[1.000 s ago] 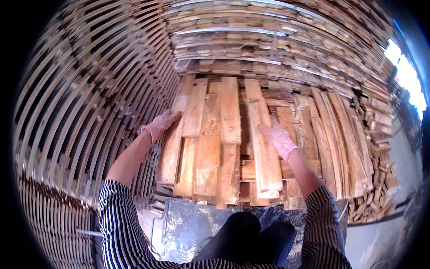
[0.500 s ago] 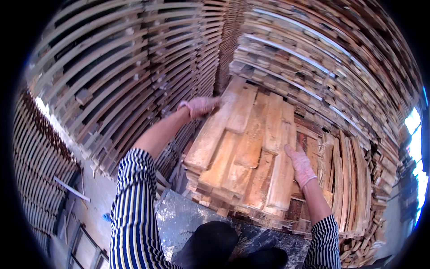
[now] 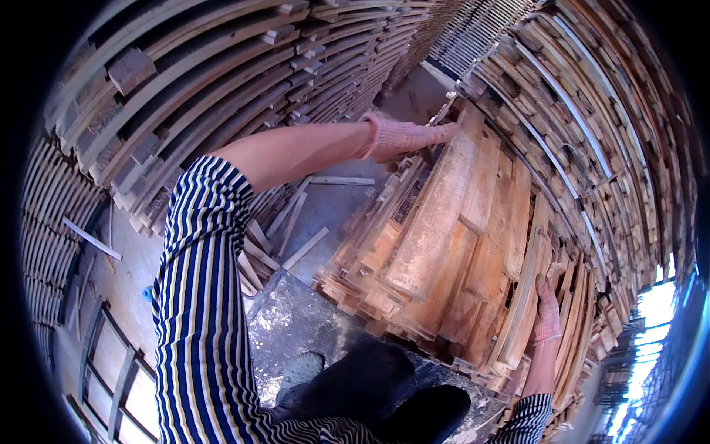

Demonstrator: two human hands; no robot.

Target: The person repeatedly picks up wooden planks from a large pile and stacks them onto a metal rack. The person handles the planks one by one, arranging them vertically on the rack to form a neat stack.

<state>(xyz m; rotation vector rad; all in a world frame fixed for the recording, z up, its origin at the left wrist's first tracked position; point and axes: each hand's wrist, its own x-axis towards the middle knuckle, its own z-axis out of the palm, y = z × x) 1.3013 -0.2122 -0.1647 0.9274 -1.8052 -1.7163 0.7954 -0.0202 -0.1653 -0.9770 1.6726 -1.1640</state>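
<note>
A layer of pale wooden boards (image 3: 473, 200) lies side by side, pressed between my two hands on top of a low timber stack (image 3: 359, 285). My left hand (image 3: 410, 140), in a pinkish knit glove, reaches across to the far left edge of the layer; its fingertips are partly hidden against the outer board. Along the right side, my right hand (image 3: 547, 314), gloved alike, has its fingers laid up against the edge board. Lower boards show at the layer's left, and the layer sits shifted over the stack.
A tall wall of spaced planks (image 3: 222, 81) rises on the left, another timber pile (image 3: 584, 118) on the right. Loose sticks (image 3: 303, 251) lie on the floor beside the stack. A dark metal frame (image 3: 111, 377) is at lower left. My legs (image 3: 355, 381) are close to the stack.
The view has turned. The board layer has slid right over the stack, uncovering lower boards on its left. My left arm reaches farther across, and my right hand has moved right with the edge board.
</note>
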